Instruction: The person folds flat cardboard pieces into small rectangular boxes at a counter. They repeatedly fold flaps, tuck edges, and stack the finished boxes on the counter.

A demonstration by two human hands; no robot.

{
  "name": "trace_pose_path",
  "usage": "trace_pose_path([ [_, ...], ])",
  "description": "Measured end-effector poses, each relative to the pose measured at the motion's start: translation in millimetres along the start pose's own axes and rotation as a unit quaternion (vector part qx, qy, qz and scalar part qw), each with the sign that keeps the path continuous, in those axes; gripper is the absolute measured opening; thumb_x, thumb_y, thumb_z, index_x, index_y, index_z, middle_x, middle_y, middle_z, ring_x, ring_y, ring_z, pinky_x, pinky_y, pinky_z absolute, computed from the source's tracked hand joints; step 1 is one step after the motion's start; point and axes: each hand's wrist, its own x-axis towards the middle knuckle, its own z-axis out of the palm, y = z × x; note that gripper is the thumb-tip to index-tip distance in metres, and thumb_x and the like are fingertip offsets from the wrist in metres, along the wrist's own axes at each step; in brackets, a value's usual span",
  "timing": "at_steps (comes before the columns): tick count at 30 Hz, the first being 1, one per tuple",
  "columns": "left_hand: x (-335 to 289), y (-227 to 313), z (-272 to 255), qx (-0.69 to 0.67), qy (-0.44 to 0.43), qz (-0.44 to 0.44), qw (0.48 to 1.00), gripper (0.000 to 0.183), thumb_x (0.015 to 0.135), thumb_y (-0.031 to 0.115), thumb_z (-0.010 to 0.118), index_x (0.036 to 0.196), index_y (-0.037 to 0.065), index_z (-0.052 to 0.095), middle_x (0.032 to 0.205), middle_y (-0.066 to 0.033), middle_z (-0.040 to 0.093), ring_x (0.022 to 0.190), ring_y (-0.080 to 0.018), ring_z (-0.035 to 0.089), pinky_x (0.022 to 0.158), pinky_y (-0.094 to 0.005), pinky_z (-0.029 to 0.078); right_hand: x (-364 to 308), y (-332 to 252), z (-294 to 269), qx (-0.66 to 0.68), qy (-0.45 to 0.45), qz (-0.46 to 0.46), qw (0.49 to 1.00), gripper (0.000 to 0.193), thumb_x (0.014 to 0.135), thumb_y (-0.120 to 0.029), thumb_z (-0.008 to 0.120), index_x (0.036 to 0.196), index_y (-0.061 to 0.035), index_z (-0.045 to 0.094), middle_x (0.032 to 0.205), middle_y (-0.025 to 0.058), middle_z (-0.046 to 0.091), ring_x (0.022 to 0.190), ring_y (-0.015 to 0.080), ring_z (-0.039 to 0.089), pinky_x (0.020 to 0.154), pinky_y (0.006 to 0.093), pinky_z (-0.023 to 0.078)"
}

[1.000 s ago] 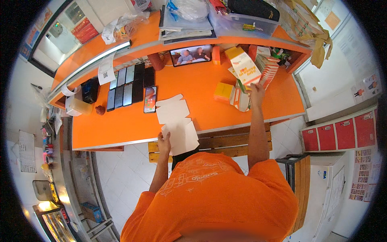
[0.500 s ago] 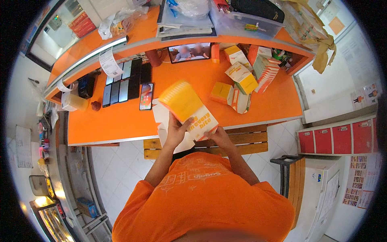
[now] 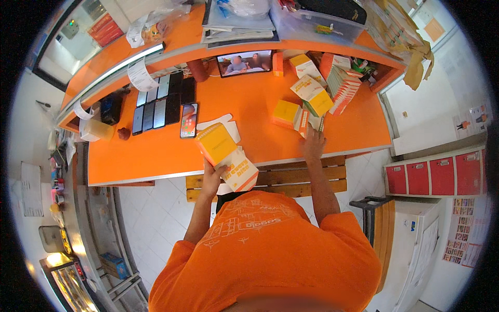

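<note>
The right hand is moving from mid-frame to the loose cartons right of centre; I cannot tell its grip. The left hand is gripping a yellow-and-white carton near the middle. Reaching seems the step, calling for a careful pinch.

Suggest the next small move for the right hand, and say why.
Perhaps the right hand should close on the white-and-orange carton at its fingertips and draw it back: the fingers reach down over that carton, while the left hand holds a yellow-and-white carton near the front edge of the table.
</note>
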Motion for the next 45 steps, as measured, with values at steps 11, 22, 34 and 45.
trace_pose_path([
  [11,-1,-8,-1,-0.021,0.025,-0.065,0.997,0.073,0.089,0.005,0.061,0.149,0.018,0.021,0.135,-0.0157,0.052,0.110,-0.0308,0.066,0.070,-0.0459,0.066,38,23,-48,0.365,0.140,0.051,0.919,0.022,0.103,-0.020,0.057,0.110,-0.0011,0.066,0.100,0.0131,0.071,0.093,0.0337,0.067,0.083,0.0430,0.053],
  [22,-6,-5,8,-0.010,0.020,-0.064,0.998,0.073,0.090,0.006,0.061,0.148,0.019,0.020,0.135,-0.0156,0.053,0.110,-0.0325,0.067,0.069,-0.0473,0.066,11,10,-2,0.784,-0.014,0.355,0.510,0.025,0.097,-0.021,0.068,0.107,0.0012,0.062,0.108,0.0121,0.070,0.084,0.0227,0.071,0.077,0.0374,0.059],
  [34,-11,-18,-8,-0.005,0.028,-0.072,0.997,0.083,0.086,0.008,0.065,0.153,0.021,0.017,0.133,-0.0149,0.055,0.106,-0.0320,0.068,0.070,-0.0472,0.065,-26,26,16,0.146,-0.034,0.205,0.967,0.087,0.078,-0.045,0.080,0.142,0.0022,0.046,0.134,0.0296,0.055,0.122,0.0472,0.053,0.100,0.0567,0.045],
  [45,-4,-11,-7,0.040,-0.014,-0.077,0.996,0.079,0.091,0.006,0.060,0.153,0.022,0.013,0.137,-0.0156,0.052,0.116,-0.0333,0.064,0.076,-0.0490,0.065,17,-38,-3,0.160,-0.239,-0.031,0.957,0.098,0.073,-0.039,0.082,0.156,-0.0267,0.031,0.145,0.0183,0.045,0.128,0.0423,0.044,0.106,0.0585,0.038],
])
